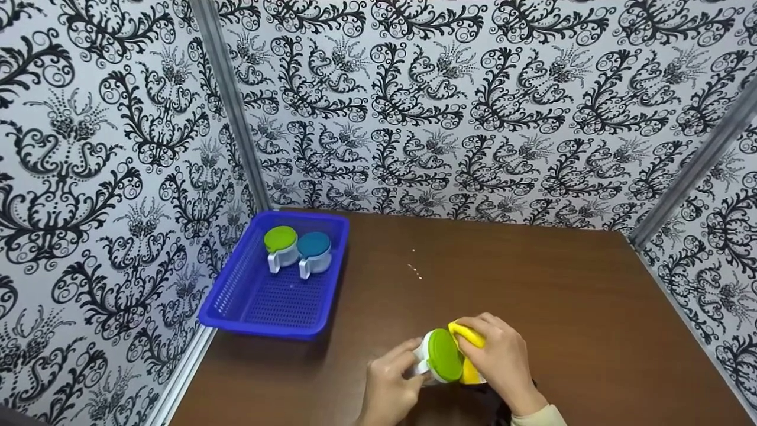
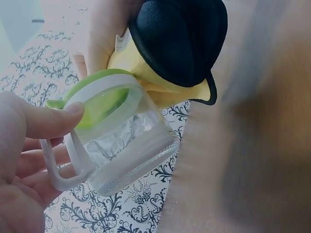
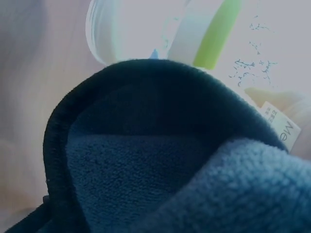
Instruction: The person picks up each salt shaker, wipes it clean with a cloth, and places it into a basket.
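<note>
A clear jar (image 2: pixel 131 145) with a green lid (image 1: pixel 445 355) and a white handle (image 2: pixel 60 170) is tilted above the table. My left hand (image 1: pixel 391 378) holds it by the handle, thumb near the lid's edge in the left wrist view. In my right hand (image 1: pixel 500 355) is a folded cloth, yellow (image 1: pixel 471 370) on one side and dark (image 3: pixel 126 179) on the other, with a white tag (image 3: pixel 282 125). The cloth lies against the lid's edge and the jar's side. It fills most of the right wrist view and hides the right fingers there.
A blue plastic basket (image 1: pixel 266 329) stands at the left of the brown table (image 1: pixel 532 278). Inside are a green-lidded jar (image 1: pixel 281 242) and a teal-lidded jar (image 1: pixel 314 251), both with white handles. Small white bits (image 1: pixel 415 270) lie mid-table. Patterned walls (image 1: pixel 437 118) enclose the back and sides.
</note>
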`<state>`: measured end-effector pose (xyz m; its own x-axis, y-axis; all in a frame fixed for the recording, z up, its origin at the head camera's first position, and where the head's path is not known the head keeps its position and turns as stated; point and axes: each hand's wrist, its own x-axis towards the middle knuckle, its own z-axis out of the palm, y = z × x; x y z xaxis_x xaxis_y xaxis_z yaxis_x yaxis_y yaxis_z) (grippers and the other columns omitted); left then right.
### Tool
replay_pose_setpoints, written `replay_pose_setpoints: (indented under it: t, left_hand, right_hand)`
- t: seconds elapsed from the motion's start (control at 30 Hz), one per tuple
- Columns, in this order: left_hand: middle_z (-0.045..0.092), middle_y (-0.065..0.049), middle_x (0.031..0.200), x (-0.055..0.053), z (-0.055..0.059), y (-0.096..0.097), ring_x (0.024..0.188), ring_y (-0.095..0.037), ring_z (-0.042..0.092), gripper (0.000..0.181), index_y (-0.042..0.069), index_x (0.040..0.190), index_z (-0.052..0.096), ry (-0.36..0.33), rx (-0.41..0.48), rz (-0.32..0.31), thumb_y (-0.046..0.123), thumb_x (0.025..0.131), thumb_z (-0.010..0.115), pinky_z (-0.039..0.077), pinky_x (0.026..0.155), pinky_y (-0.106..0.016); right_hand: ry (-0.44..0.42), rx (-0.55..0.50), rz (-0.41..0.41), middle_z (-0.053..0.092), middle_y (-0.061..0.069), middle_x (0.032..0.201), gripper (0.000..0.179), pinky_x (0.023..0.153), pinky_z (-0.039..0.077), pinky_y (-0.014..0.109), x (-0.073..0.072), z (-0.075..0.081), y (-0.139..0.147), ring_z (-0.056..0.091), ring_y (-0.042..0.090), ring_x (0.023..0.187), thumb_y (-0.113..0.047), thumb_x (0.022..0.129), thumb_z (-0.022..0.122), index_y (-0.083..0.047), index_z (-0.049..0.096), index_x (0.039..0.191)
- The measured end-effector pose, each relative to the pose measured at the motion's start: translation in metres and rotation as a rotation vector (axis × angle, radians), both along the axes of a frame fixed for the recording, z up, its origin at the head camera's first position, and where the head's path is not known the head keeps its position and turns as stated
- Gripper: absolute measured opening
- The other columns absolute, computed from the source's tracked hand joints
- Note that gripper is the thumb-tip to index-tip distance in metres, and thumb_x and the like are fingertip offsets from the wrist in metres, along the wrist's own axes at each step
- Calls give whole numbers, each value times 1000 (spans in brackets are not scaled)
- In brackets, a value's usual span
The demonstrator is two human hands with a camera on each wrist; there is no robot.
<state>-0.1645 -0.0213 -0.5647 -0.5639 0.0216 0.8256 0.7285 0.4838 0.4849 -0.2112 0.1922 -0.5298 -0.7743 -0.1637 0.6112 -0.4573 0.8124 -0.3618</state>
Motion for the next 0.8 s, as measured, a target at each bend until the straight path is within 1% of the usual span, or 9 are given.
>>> replay_pose_setpoints:
  t: [0.27, 0.47, 0.63, 0.8]
  left_hand:
    - [75, -6, 106, -1, 1, 1, 87, -16, 73, 29, 10, 74, 69, 2, -41, -12, 4, 60, 93, 57, 68, -22]
    - [75, -7, 103, -1, 1, -1, 84, -16, 73, 30, 11, 72, 68, 8, -82, -15, 1, 57, 92, 56, 64, -19]
    - [75, -9, 104, 0, 2, -2, 89, -20, 73, 31, 10, 75, 71, -38, -72, -36, -5, 56, 89, 56, 70, -21]
    - [75, -8, 104, 1, 0, -2, 90, -20, 73, 30, 10, 77, 72, -74, -63, -36, -4, 58, 90, 57, 70, -21]
  right_hand:
    - [-4, -26, 55, 64, -20, 87, 27, 63, 53, 28, 7, 7, -8, 58, -1, 75, -23, 72, 90, -28, 79, 96]
    - [22, -30, 140, 63, -21, 89, 26, 63, 52, 26, 14, 9, -17, 58, -1, 76, -20, 73, 90, -25, 79, 96]
    - [14, -24, 197, 63, -22, 90, 27, 63, 52, 26, 21, 14, -24, 57, -1, 77, -19, 72, 90, -26, 78, 95]
    - [10, -17, 217, 62, -23, 90, 29, 64, 53, 27, 26, 16, -27, 58, -1, 78, -19, 71, 91, -29, 77, 94]
